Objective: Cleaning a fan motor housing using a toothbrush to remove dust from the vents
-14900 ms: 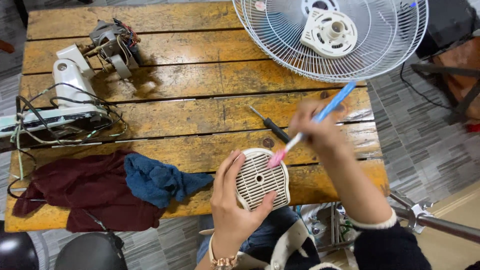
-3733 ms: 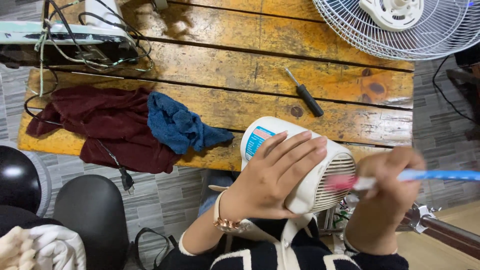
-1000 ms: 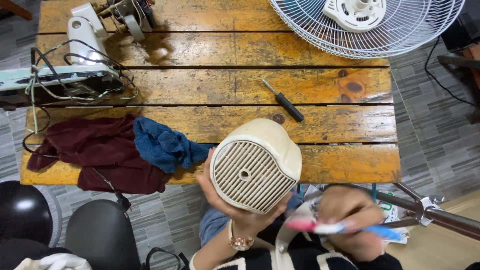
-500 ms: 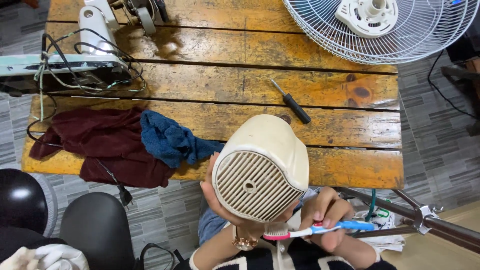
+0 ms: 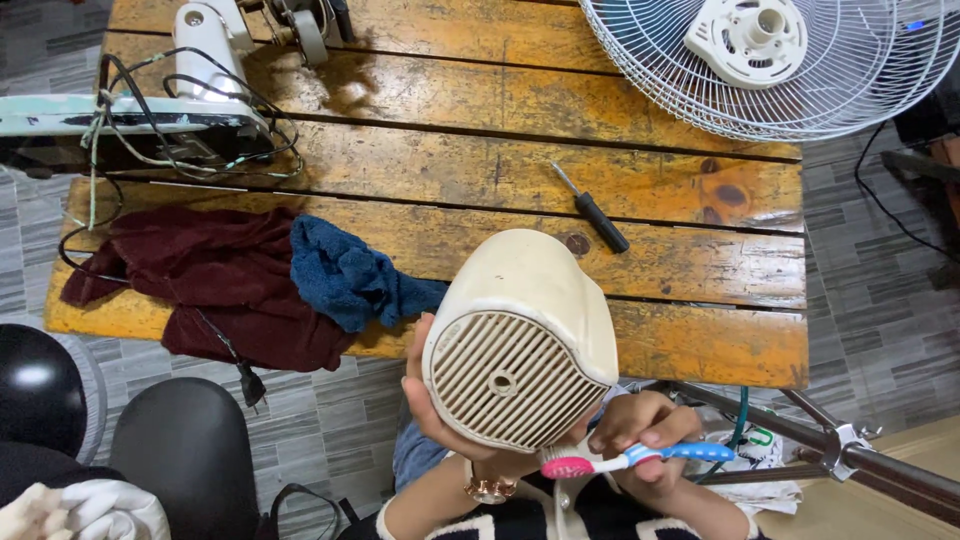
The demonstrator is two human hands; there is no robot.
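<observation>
My left hand [image 5: 432, 405] cups a cream plastic fan motor cover [image 5: 520, 340] from below and holds it over my lap at the table's near edge. Its slotted vent face, with a small centre hole, is turned towards me. My right hand [image 5: 640, 430] grips a blue-handled toothbrush with a pink head [image 5: 625, 460]. The brush lies level, and its head sits just under the cover's lower rim.
On the worn wooden table [image 5: 700, 265] lie a black-handled screwdriver [image 5: 598, 213], a blue rag [image 5: 345, 275], a maroon cloth [image 5: 215, 290], a white fan grille [image 5: 770, 60], and a fan stand with motor and loose wires [image 5: 170, 100]. A metal pole [image 5: 860, 460] and black stools [image 5: 180, 450] stand near me.
The cover has stayed in my left hand, tilting a little. My right hand brought the toothbrush from low at my lap up to the cover's lower rim.
</observation>
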